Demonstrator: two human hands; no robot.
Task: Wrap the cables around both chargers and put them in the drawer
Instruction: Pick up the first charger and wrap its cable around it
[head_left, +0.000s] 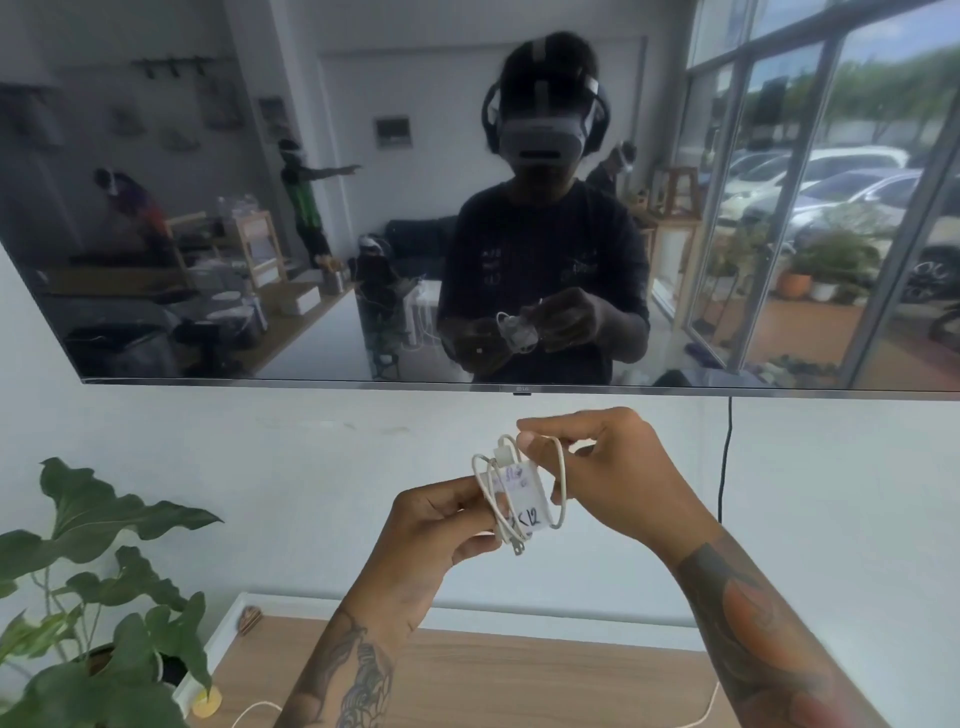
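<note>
From the head view I see both hands raised in front of the pale wall, just under the wall-mounted black television screen (363, 182). My left hand (436, 525) has its fingers (457, 499) curled round the small white block-shaped charger (522, 499) — the block bears a handwritten mark and its metal prongs point down. The thin white cable (560, 483) is looped around the charger in a few turns. My right hand (618, 467) pinches the cable near the top of the block, thumb and forefinger clenched on it. Below, the light wooden table (493, 680) carries another white cable (701, 712) lying loose at the lower edge. A green leafy potted plant (104, 597) stands at the left — beside the table.
</note>
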